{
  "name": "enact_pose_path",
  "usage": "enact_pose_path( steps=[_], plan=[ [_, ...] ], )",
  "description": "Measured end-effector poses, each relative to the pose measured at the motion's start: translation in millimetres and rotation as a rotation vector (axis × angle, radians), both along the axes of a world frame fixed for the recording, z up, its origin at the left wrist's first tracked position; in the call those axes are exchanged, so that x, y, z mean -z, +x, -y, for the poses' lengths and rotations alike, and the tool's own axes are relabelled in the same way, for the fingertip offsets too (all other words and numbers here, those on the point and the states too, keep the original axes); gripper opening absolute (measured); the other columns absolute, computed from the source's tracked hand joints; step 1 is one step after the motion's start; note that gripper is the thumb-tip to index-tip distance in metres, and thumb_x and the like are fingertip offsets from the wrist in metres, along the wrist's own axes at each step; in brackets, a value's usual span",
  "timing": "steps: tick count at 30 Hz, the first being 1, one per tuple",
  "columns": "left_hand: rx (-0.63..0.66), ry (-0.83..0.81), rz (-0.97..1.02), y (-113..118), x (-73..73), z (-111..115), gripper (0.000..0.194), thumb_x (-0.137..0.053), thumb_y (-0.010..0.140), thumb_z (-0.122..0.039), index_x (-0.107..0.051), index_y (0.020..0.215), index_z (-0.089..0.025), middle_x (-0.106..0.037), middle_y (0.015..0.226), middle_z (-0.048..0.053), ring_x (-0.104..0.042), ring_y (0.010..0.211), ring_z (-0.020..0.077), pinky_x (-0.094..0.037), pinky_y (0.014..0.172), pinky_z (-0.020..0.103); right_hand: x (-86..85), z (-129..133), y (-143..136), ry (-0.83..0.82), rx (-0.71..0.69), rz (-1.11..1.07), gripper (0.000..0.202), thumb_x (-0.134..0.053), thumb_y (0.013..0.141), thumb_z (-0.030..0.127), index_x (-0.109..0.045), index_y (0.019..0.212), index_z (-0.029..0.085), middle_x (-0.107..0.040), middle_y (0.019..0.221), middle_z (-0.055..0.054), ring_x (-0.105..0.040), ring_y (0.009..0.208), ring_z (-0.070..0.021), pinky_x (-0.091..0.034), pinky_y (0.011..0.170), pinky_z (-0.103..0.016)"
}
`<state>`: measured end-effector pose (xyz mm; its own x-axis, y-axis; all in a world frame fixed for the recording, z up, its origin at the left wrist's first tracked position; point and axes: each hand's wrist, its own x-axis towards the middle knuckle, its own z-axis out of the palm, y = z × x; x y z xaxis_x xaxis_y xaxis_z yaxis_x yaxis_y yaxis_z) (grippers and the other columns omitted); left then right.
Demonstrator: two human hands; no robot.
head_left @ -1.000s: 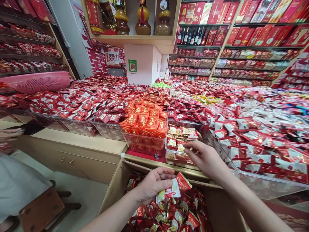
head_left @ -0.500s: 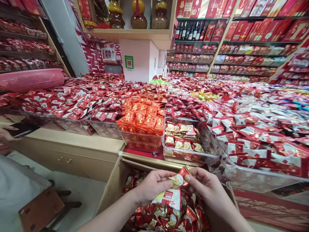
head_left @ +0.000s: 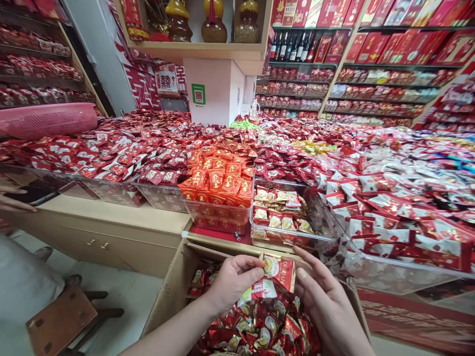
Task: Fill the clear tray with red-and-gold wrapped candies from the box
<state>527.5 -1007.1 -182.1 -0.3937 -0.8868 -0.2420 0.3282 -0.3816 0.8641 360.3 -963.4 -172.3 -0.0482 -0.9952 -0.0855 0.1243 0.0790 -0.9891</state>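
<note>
My left hand (head_left: 237, 282) pinches a red and gold candy packet (head_left: 282, 273) lettered "DURIAN" by its left end, above a cardboard box (head_left: 168, 291). Beneath that packet is a white, green and red packet (head_left: 261, 289), also by my left fingers; whether they grip it I cannot tell. My right hand (head_left: 321, 291) is at the held packet's right edge, thumb and index finger apart; the thumb is close to the wrapper. Many loose red and gold packets (head_left: 269, 324) fill the box below. Just beyond it, a clear bin (head_left: 293, 240) holds similar packets in rows.
Left of that bin stands a clear bin of orange-red packets (head_left: 218, 183). Heaped bins of sweets spread across the counter (head_left: 163, 217). At the far left are another person's hand (head_left: 17, 200), a dark phone (head_left: 35, 197) and a brown stool (head_left: 61, 319). A shelf (head_left: 200, 49) overhangs the middle.
The durian packet has turned flat and its lettering now shows. My right fingers have spread from its right end. At the left, the other person's hand and phone have lowered to the counter.
</note>
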Motion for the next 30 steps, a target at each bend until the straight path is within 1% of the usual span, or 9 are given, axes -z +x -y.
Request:
enact_pose_path(
  steps=[1, 3, 6, 10, 13, 16, 19, 24, 30],
  plan=[
    [-0.017, -0.029, 0.019, -0.7, 0.1, -0.2, 0.022, -0.071, 0.056, -0.024, -0.063, 0.073, -0.013, -0.065, 0.068, 0.002, -0.055, 0.059, 0.0092, -0.043, 0.06, 0.021, -0.2, -2.1, 4.4, 0.048, 0.005, 0.05, 0.047, -0.051, 0.074, 0.039, -0.04, 0.117, 0.025, -0.058, 0.099, -0.008, -0.056, 0.085, -0.0196, -0.048, 0.069, -0.033],
    [-0.035, -0.084, 0.037, -0.8, 0.3, -0.5, 0.02, -0.071, 0.056, -0.023, -0.063, 0.072, -0.013, -0.065, 0.069, 0.002, -0.056, 0.062, 0.0105, -0.043, 0.062, 0.022, -3.2, -4.7, 9.6, 0.082, -0.041, 0.026, 0.043, -0.054, 0.072, 0.041, -0.047, 0.109, 0.02, -0.061, 0.083, -0.006, -0.058, 0.07, -0.0173, -0.049, 0.061, -0.03],
    [-0.067, -0.121, -0.006, 1.1, 1.1, 0.3, 0.021, -0.069, 0.058, -0.023, -0.061, 0.076, -0.015, -0.064, 0.073, 0.002, -0.056, 0.067, 0.011, -0.044, 0.064, 0.022, -20.2, 2.9, 2.2, -0.032, -0.071, -0.223, 0.031, -0.055, 0.071, 0.039, -0.054, 0.093, 0.017, -0.061, 0.072, -0.005, -0.056, 0.062, -0.0161, -0.048, 0.056, -0.028],
    [-0.065, -0.136, -0.013, 4.0, 3.3, 3.9, 0.024, -0.066, 0.063, -0.024, -0.057, 0.082, -0.015, -0.064, 0.08, 0.004, -0.056, 0.074, 0.0111, -0.043, 0.067, 0.022, -59.0, 47.0, -21.5, -0.348, 0.112, -0.716, 0.025, -0.052, 0.073, 0.033, -0.055, 0.095, 0.021, -0.061, 0.086, -0.006, -0.057, 0.072, -0.0176, -0.046, 0.065, -0.029],
    [-0.066, -0.128, 0.031, 4.7, 6.1, 6.1, 0.024, -0.067, 0.062, -0.025, -0.056, 0.08, -0.014, -0.064, 0.079, 0.004, -0.056, 0.073, 0.0115, -0.043, 0.066, 0.022, -75.3, 92.2, -25.8, -0.462, 0.058, -1.044, 0.019, -0.048, 0.074, 0.024, -0.058, 0.09, 0.021, -0.062, 0.091, -0.005, -0.057, 0.081, -0.0186, -0.042, 0.074, -0.029],
    [-0.064, -0.121, 0.061, 4.7, 9.3, 6.9, 0.025, -0.068, 0.061, -0.026, -0.057, 0.079, -0.014, -0.064, 0.078, 0.005, -0.057, 0.075, 0.0126, -0.043, 0.067, 0.022, -75.4, 124.8, -16.0, -0.417, -0.08, -1.226, 0.022, -0.046, 0.073, 0.019, -0.057, 0.092, 0.019, -0.064, 0.086, -0.005, -0.057, 0.078, -0.0186, -0.041, 0.071, -0.028],
    [-0.072, -0.124, 0.08, 4.3, 11.7, 7.1, 0.025, -0.068, 0.06, -0.027, -0.057, 0.079, -0.014, -0.064, 0.078, 0.005, -0.057, 0.075, 0.0129, -0.043, 0.066, 0.022, -71.8, 137.8, -6.2, -0.378, -0.18, -1.292, 0.019, -0.045, 0.072, 0.019, -0.058, 0.085, 0.019, -0.064, 0.078, -0.004, -0.057, 0.072, -0.0175, -0.04, 0.065, -0.026],
    [-0.052, -0.129, 0.095, 2.6, 13.7, 7.7, 0.027, -0.068, 0.059, -0.03, -0.057, 0.078, -0.014, -0.064, 0.077, 0.005, -0.056, 0.074, 0.0132, -0.042, 0.064, 0.023, -66.2, 142.7, -6.1, -0.317, -0.289, -1.167, 0.009, -0.047, 0.069, 0.019, -0.056, 0.072, 0.018, -0.061, 0.065, -0.001, -0.054, 0.06, -0.0128, -0.038, 0.057, -0.022],
    [-0.024, -0.135, 0.113, 2.3, 15.7, 7.7, 0.029, -0.068, 0.059, -0.032, -0.056, 0.077, -0.013, -0.063, 0.076, 0.005, -0.057, 0.076, 0.0141, -0.042, 0.067, 0.024, -47.7, 149.6, -5.9, -0.256, -0.443, -1.033, 0.008, -0.049, 0.067, 0.021, -0.055, 0.066, 0.017, -0.059, 0.059, 0.001, -0.051, 0.053, -0.0101, -0.038, 0.052, -0.021]
  ],
)
